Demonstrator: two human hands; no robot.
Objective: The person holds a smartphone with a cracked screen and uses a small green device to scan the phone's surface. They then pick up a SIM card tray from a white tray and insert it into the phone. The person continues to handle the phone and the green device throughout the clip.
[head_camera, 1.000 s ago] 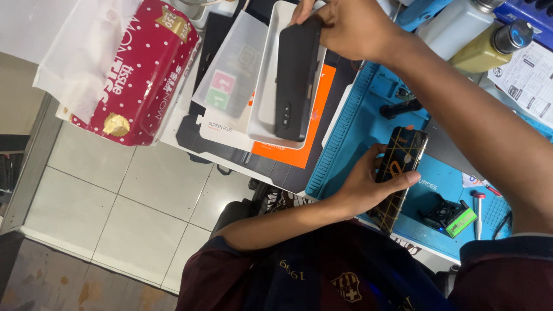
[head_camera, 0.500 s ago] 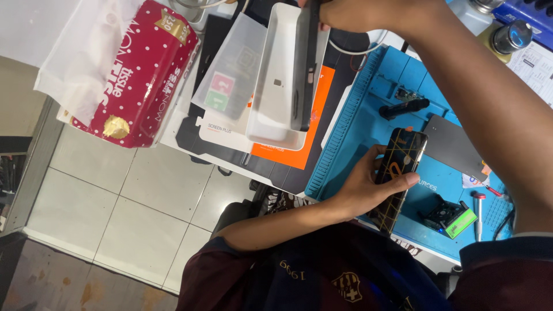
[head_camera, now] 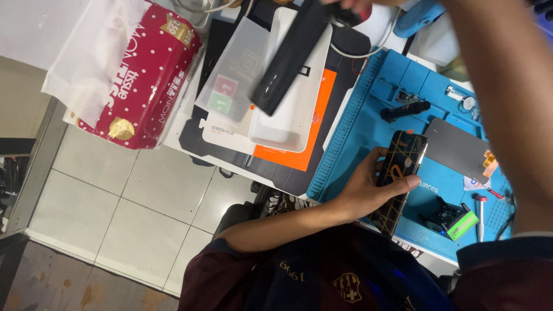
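Phone [head_camera: 398, 179], dark with a yellow grid pattern on its face, lies tilted in the right centre of the frame on the blue work mat [head_camera: 368, 124]. One hand [head_camera: 368, 187] reaches up from the lower middle; which of the person's hands it is cannot be told, and its fingers are curled narrowly around the phone's lower half. A second hand [head_camera: 360, 4] is cut by the top edge; its fingers pinch the upper end of a black phone case [head_camera: 285, 57], which hangs slanted above a white tray [head_camera: 288, 124].

Upper left holds a red, white-dotted tissue pack [head_camera: 147, 78] with a gold patch, partly under a white plastic bag [head_camera: 92, 52]. Right of it a clear sleeve [head_camera: 230, 86] carries small red and green square labels. Under the tray sit a white card [head_camera: 222, 135] and an orange sheet [head_camera: 299, 152] on a black board [head_camera: 288, 178].

On the mat lie a grey plate [head_camera: 458, 150], a black tool [head_camera: 403, 109] and a green-tagged part [head_camera: 461, 222]. Open counter room is scarce; the counter's edge runs diagonally, with pale floor tiles [head_camera: 132, 196] below at the left.
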